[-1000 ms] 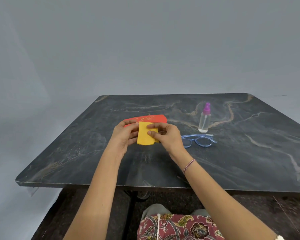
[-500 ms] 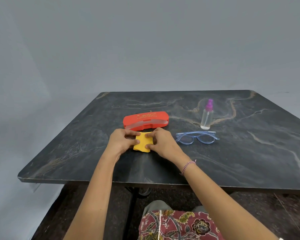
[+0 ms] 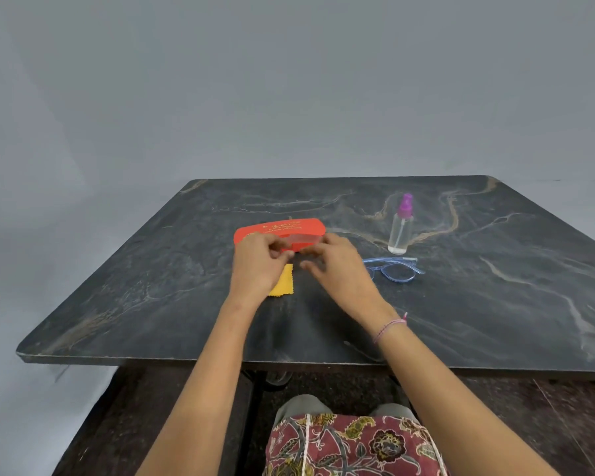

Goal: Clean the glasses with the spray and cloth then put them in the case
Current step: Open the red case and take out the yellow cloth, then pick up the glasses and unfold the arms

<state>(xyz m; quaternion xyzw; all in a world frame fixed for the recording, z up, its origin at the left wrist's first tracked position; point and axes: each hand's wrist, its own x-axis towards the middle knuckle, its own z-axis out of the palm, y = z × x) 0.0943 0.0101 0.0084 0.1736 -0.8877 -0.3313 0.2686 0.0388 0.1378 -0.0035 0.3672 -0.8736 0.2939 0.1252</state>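
A red glasses case (image 3: 279, 226) lies closed in the middle of the table. My left hand (image 3: 258, 266) is at its front edge, with curled fingers pinching the case there. At the case's right end my right hand (image 3: 337, 273) reaches in, its fingers loosely spread and touching the case. The folded yellow cloth (image 3: 284, 285) lies flat on the table, partly under my left hand. Blue-framed glasses (image 3: 397, 269) rest on the table to the right of my right hand. Behind them stands a clear spray bottle (image 3: 401, 231) with a purple top. Both hands are blurred.
The dark marble table (image 3: 495, 304) has its front edge close to my lap. A plain grey wall stands behind it.
Both hands let go of the yellow cloth, which now lies on the table, and moved forward to the red case.
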